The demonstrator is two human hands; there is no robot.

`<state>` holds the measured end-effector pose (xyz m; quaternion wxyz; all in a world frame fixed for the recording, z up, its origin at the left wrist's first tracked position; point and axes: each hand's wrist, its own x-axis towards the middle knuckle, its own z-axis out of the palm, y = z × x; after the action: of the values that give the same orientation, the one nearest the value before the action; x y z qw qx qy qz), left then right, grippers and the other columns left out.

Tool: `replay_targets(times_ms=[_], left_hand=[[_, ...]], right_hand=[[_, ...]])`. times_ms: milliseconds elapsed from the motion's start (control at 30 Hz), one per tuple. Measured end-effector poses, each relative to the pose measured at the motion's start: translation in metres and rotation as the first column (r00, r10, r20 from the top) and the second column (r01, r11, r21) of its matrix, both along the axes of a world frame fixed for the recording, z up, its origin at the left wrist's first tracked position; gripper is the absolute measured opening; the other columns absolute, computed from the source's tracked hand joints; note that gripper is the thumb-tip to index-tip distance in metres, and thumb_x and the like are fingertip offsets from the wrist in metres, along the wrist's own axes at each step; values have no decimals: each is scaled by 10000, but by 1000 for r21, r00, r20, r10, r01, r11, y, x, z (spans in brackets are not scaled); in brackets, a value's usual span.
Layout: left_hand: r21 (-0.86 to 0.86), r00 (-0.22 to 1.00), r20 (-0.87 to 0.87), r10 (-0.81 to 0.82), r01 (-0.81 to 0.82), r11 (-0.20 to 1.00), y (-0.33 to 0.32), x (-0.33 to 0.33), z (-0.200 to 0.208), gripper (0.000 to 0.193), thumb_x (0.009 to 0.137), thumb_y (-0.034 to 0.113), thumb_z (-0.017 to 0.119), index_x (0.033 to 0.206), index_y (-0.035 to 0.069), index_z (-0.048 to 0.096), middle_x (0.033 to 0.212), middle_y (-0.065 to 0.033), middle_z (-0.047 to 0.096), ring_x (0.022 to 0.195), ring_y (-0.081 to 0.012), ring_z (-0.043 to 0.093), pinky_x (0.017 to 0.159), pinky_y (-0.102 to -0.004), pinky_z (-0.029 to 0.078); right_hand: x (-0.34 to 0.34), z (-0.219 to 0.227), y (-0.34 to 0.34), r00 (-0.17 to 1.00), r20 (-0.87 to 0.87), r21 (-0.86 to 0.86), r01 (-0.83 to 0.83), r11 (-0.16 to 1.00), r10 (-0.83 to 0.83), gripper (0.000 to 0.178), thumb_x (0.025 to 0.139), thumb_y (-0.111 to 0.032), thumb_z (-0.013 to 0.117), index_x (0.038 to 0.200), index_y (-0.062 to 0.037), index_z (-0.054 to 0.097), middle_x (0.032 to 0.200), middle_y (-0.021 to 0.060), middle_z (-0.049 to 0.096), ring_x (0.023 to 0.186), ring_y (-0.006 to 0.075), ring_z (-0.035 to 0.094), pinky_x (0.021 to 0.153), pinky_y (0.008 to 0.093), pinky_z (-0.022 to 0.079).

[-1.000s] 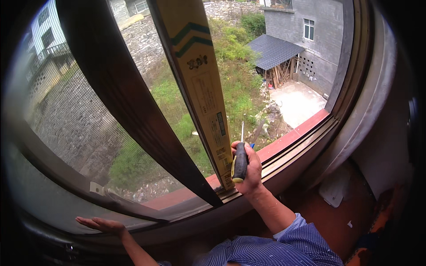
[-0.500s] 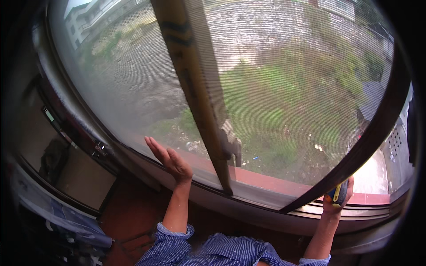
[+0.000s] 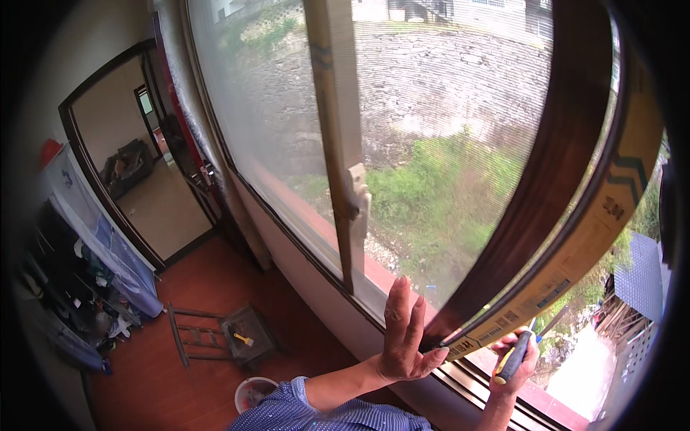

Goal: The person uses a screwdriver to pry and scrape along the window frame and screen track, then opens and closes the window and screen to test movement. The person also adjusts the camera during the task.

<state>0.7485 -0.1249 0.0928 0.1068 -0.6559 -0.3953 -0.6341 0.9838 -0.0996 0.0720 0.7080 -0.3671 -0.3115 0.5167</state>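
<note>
In front of me is a sliding window with a mesh screen [image 3: 445, 93] in a dark brown frame [image 3: 550, 172]. A second frame stands just right of it, covered in yellow printed film [image 3: 611, 205]. My left hand [image 3: 406, 341] is raised at the lower end of the brown frame, fingers stretched up and thumb pointing right. Whether it touches the frame, I cannot tell. Below the filmed frame, over the window track, my right hand [image 3: 523, 370] grips a screwdriver [image 3: 512, 359] by its dark and yellow handle, blade pointing up and right.
A window latch [image 3: 356, 190] sits on the middle upright. On the red floor at left stand a wooden chair [image 3: 251, 337] bearing a small yellow tool [image 3: 244, 338], and a white bucket [image 3: 248, 391]. Hanging clothes [image 3: 79, 287] and a doorway lie farther left. Sill and track [image 3: 460, 381] run below.
My view has swung, bringing the filmed frame, chair and bucket into sight. My left hand has moved right to the brown frame's lower end. My right hand still holds the screwdriver, its blade now visible.
</note>
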Motion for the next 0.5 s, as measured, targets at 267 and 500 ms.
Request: replay_targets(times_ms=[267, 500], left_hand=[[69, 956, -42, 291, -287, 955, 20, 9, -14, 730, 1061, 390, 396, 1557, -66, 116, 1570, -381, 146, 1466, -512, 184, 1179, -566, 176], [-47, 784, 56, 619, -617, 786, 25, -42, -5, 693, 1078, 462, 226, 1487, -89, 328, 1563, -311, 275, 1442, -449, 301, 1185, -492, 241]], right_hand=[[33, -41, -8, 979, 64, -199, -177, 964, 193, 336, 1046, -306, 432, 1090, 6, 549, 818, 144, 646, 647, 246, 648, 610, 364, 567], [26, -54, -9, 953, -34, -223, -302, 927, 302, 307, 1031, -295, 460, 1065, 0, 537, 799, 175, 660, 624, 274, 677, 596, 383, 581]])
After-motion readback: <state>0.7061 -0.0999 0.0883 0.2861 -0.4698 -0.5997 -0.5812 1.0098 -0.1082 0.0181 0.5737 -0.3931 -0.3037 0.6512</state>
